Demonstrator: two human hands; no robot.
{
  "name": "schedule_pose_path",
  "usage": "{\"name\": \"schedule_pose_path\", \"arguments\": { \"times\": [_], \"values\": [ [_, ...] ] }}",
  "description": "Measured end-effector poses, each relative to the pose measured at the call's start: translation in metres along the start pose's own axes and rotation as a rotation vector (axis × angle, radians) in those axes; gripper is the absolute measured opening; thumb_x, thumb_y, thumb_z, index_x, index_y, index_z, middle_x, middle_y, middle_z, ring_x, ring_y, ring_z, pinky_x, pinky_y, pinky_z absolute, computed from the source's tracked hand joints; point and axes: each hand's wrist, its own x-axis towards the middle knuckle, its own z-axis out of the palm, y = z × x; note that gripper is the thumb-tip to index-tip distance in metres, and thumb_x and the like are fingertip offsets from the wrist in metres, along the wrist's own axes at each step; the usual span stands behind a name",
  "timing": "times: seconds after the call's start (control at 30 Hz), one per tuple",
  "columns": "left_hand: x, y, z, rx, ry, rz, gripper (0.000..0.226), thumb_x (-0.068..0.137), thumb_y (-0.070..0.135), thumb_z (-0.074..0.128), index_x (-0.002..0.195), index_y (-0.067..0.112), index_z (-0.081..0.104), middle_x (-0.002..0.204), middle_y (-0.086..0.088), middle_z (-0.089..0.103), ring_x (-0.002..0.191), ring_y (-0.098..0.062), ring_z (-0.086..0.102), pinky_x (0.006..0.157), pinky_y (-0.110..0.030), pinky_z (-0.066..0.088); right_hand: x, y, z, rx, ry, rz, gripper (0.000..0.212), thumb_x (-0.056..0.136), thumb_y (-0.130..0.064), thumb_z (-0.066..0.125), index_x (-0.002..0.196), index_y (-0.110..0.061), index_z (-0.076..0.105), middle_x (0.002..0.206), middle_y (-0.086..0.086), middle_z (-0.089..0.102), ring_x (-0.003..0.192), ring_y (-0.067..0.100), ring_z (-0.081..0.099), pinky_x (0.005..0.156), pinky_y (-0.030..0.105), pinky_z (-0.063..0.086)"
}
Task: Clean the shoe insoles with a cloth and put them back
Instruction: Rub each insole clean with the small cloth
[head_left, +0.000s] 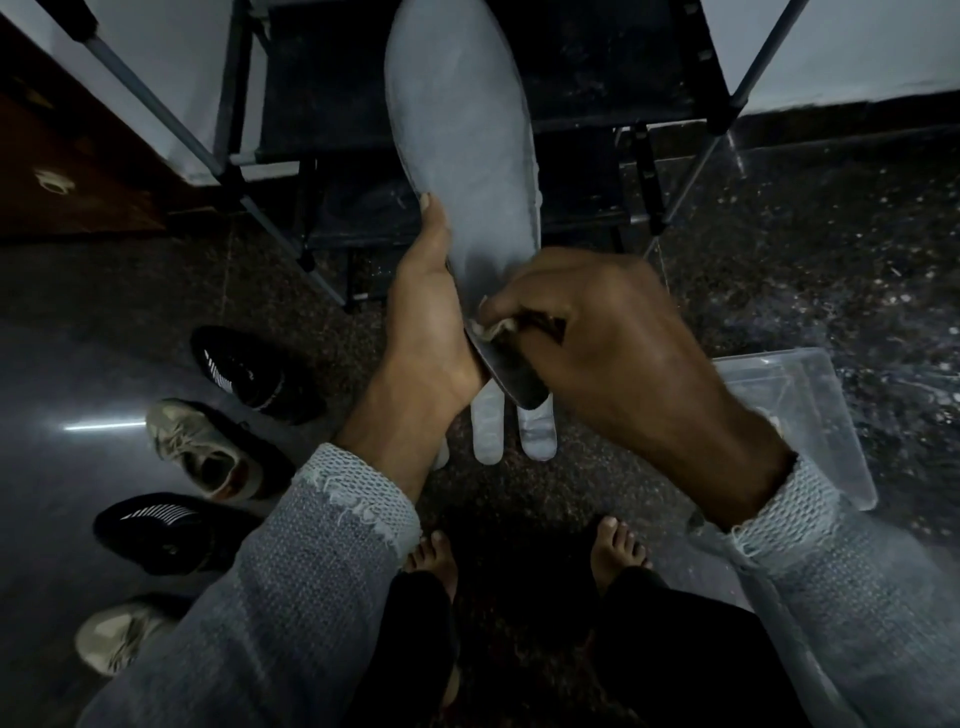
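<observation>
A long grey insole (462, 130) is held up in front of me, toe end pointing away. My left hand (426, 322) grips its heel part from the left, thumb on the edge. My right hand (597, 332) presses a small pale cloth (493, 328) against the heel end, fingers curled round the cloth. Two more pale insoles (511, 431) lie on the floor under my hands, mostly hidden. Two black shoes (249, 371) (166, 530) and two beige shoes (208, 449) (117, 636) stand on the floor at the left.
A dark shoe rack (322, 104) with metal legs stands ahead. A clear plastic box (800, 415) sits on the floor at the right. A wooden door (62, 156) is at the far left. My bare feet (524, 556) stand on the speckled floor.
</observation>
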Motion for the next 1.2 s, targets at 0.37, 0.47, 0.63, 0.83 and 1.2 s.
{"name": "schedule_pose_path", "arguments": {
  "times": [0.37, 0.47, 0.63, 0.83, 1.2],
  "values": [
    [-0.003, 0.000, 0.001, -0.026, -0.045, 0.009, 0.065, 0.102, 0.051, 0.025, 0.125, -0.002, 0.056, 0.101, -0.025, 0.071, 0.094, -0.037, 0.068, 0.069, -0.029, 0.059, 0.001, -0.008, -0.009, 0.037, 0.008, 0.150, 0.026, 0.083, -0.008, 0.066, 0.105, -0.021, 0.060, 0.086, -0.004, 0.068, 0.079, 0.010, 0.065, 0.070, 0.036, 0.054],
    [-0.004, -0.003, 0.001, -0.106, -0.098, -0.003, 0.059, 0.101, 0.052, 0.033, 0.111, 0.002, 0.063, 0.100, -0.014, 0.071, 0.090, -0.023, 0.070, 0.075, -0.032, 0.058, 0.001, -0.015, -0.005, 0.088, 0.036, 0.116, 0.023, 0.082, -0.007, 0.066, 0.101, -0.019, 0.062, 0.083, -0.004, 0.068, 0.076, 0.010, 0.065, 0.069, 0.034, 0.052],
    [-0.006, -0.005, 0.005, -0.012, -0.086, -0.016, 0.062, 0.103, 0.052, 0.025, 0.114, 0.003, 0.062, 0.098, -0.014, 0.074, 0.085, -0.019, 0.069, 0.079, -0.031, 0.057, 0.002, -0.005, -0.005, -0.011, 0.171, 0.133, 0.016, 0.084, -0.002, 0.062, 0.095, -0.013, 0.061, 0.083, -0.001, 0.066, 0.077, 0.014, 0.062, 0.067, 0.040, 0.052],
    [-0.003, -0.003, 0.000, 0.003, -0.058, 0.027, 0.056, 0.102, 0.052, 0.028, 0.107, 0.007, 0.062, 0.086, -0.008, 0.073, 0.074, -0.016, 0.071, 0.068, -0.026, 0.059, 0.000, -0.008, -0.008, 0.066, 0.019, 0.133, 0.018, 0.083, -0.008, 0.066, 0.096, -0.019, 0.060, 0.083, -0.006, 0.066, 0.077, 0.008, 0.063, 0.068, 0.036, 0.053],
    [0.004, -0.002, -0.006, 0.065, -0.091, 0.020, 0.063, 0.102, 0.052, 0.024, 0.122, 0.002, 0.055, 0.108, -0.009, 0.071, 0.085, -0.014, 0.067, 0.076, -0.026, 0.057, 0.001, 0.001, -0.008, 0.061, 0.096, 0.108, 0.014, 0.083, -0.002, 0.064, 0.089, -0.015, 0.061, 0.082, -0.006, 0.066, 0.079, 0.009, 0.063, 0.068, 0.038, 0.053]
  ]
}}
